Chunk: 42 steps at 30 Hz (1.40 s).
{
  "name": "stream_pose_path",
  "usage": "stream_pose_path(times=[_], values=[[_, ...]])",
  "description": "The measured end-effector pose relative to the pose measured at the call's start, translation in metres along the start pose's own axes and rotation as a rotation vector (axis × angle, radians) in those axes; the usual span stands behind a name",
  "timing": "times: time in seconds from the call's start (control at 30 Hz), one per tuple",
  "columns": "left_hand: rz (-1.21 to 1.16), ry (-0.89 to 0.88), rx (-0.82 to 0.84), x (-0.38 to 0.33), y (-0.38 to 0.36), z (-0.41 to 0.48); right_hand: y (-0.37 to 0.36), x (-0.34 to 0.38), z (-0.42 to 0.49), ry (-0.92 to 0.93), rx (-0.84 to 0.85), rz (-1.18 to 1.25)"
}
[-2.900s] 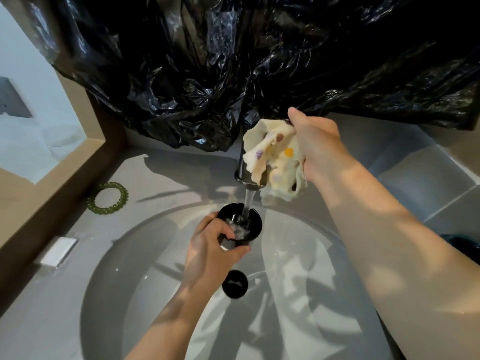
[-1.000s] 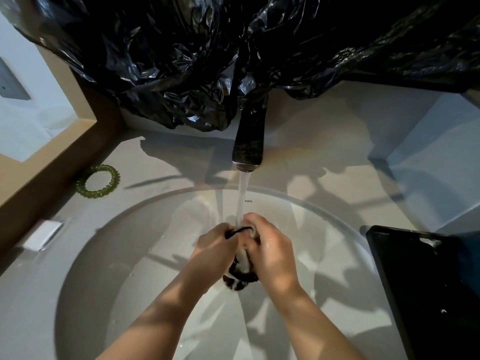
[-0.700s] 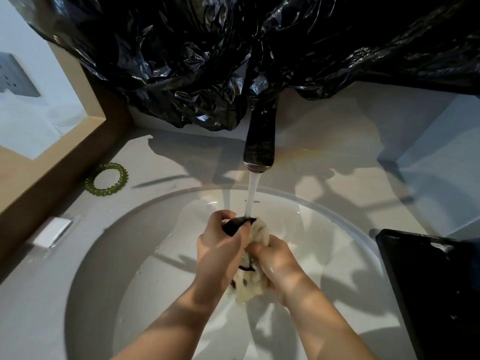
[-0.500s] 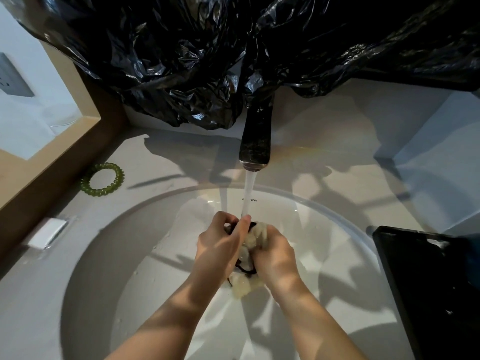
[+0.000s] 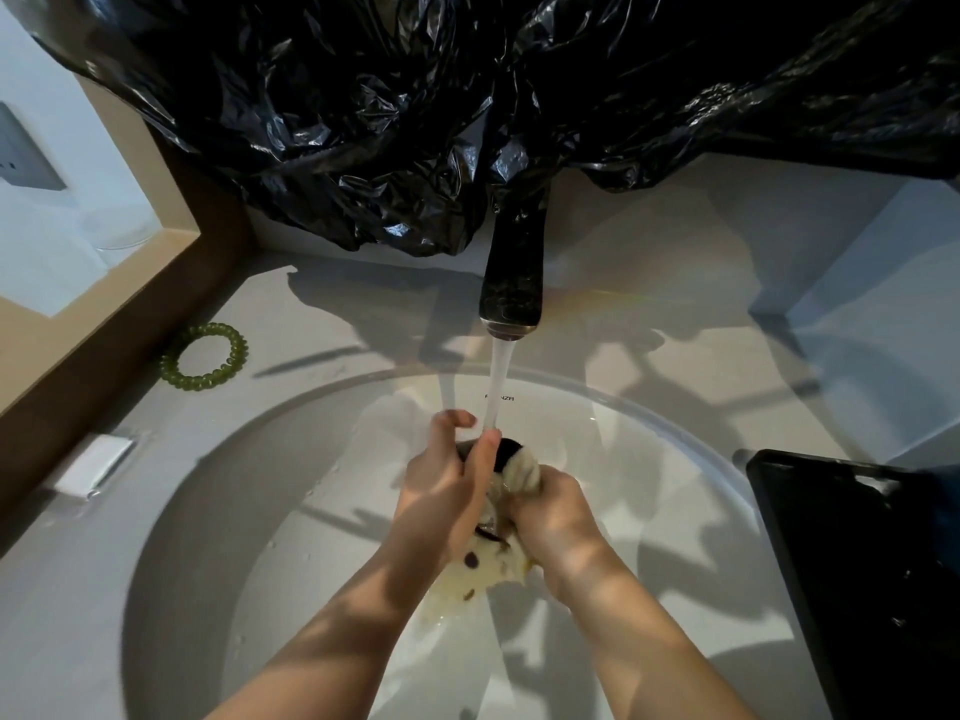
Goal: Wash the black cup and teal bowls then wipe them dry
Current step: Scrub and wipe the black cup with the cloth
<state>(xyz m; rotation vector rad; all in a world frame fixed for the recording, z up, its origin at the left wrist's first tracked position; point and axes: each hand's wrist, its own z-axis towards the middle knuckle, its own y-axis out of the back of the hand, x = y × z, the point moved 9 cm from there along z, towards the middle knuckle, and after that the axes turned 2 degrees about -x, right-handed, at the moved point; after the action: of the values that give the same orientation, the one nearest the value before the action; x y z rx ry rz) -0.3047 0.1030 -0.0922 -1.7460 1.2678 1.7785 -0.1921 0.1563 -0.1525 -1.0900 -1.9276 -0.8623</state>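
One cup [image 5: 508,451], maybe one cloth [image 5: 493,571].

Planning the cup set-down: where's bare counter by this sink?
Bare counter: between faucet and black tray, behind the basin; between green beaded ring and faucet; front left, nearer than the white block. Crowded: basin centre, left hand, right hand, cup, cloth.

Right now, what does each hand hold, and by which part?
The left hand grips the small black cup around its side, near the rim. The right hand holds the cream spotted cloth, bunched against the cup.
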Motion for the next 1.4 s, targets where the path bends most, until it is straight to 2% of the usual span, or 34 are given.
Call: stream_pose_path(times=[0.07,0.13,0.23,0.27,0.3,0.4,0.43,0.5,0.57,0.63,0.67,0.73,0.77,0.83,0.87,0.97,1.0,1.07,1.17,1.2,1.23,1.3,1.37,1.4], values=[[0.135,0.014,0.097,0.003,-0.004,0.003,0.006,0.010,-0.003,0.064,-0.031,0.078],[0.195,0.020,0.218,0.005,-0.009,0.003,-0.001,0.025,-0.013,0.190,0.028,0.065],[0.195,-0.019,0.222,0.001,-0.005,0.003,-0.002,0.051,-0.026,0.535,-0.016,-0.322],[0.170,-0.036,0.179,-0.002,-0.002,0.003,-0.001,0.053,-0.024,0.571,-0.057,-0.385],[0.132,-0.043,0.121,-0.003,0.002,0.004,0.002,0.051,-0.019,0.538,-0.081,-0.405],[0.024,-0.014,-0.056,0.000,0.011,0.007,-0.005,0.012,0.000,0.169,-0.007,-0.312],[0.003,0.002,-0.070,0.002,0.011,0.007,-0.009,0.000,0.005,0.063,0.035,-0.238],[0.003,0.044,-0.015,0.008,0.006,0.007,-0.013,-0.004,0.004,-0.003,0.061,-0.081],[0.087,0.064,0.099,0.012,-0.001,0.006,-0.012,0.004,-0.001,0.015,0.054,0.144],[0.161,0.068,0.202,0.014,-0.006,0.003,-0.007,0.022,-0.009,0.173,0.026,0.192],[0.182,0.062,0.231,0.013,-0.007,0.003,-0.006,0.032,-0.014,0.289,-0.007,0.132],[0.195,0.027,0.212,0.006,-0.004,0.003,-0.004,0.049,-0.023,0.540,-0.074,-0.225],[0.182,-0.006,0.172,0.001,0.000,0.003,-0.004,0.052,-0.024,0.608,-0.114,-0.395],[0.143,-0.072,0.091,-0.007,0.005,0.003,0.001,0.042,-0.012,0.493,-0.124,-0.433],[0.125,-0.096,0.055,-0.009,0.006,0.002,0.002,0.031,-0.006,0.356,-0.101,-0.419],[0.031,-0.071,-0.055,-0.006,0.010,0.000,-0.012,-0.007,-0.001,-0.050,0.113,-0.083],[-0.003,-0.046,-0.071,-0.004,0.010,0.001,-0.016,-0.005,-0.005,-0.072,0.132,-0.014],[-0.033,0.000,-0.062,-0.001,0.009,0.002,-0.009,0.009,-0.009,-0.019,0.036,0.137],[-0.050,0.077,0.066,0.005,0.000,0.001,0.000,0.033,-0.018,0.136,-0.007,0.182],[-0.042,0.106,0.110,0.007,-0.003,0.000,0.004,0.043,-0.021,0.224,-0.035,0.084],[-0.036,0.124,0.137,0.008,-0.005,-0.002,0.010,0.051,-0.023,0.346,-0.106,-0.126],[-0.019,0.068,0.123,0.003,-0.003,-0.004,0.019,0.062,-0.025,0.529,-0.244,-0.488],[0.077,-0.100,0.030,-0.011,0.003,-0.003,0.022,0.051,-0.016,0.451,-0.259,-0.472],[0.109,-0.148,-0.030,-0.012,0.006,-0.003,0.016,0.035,-0.009,0.297,-0.175,-0.369]])
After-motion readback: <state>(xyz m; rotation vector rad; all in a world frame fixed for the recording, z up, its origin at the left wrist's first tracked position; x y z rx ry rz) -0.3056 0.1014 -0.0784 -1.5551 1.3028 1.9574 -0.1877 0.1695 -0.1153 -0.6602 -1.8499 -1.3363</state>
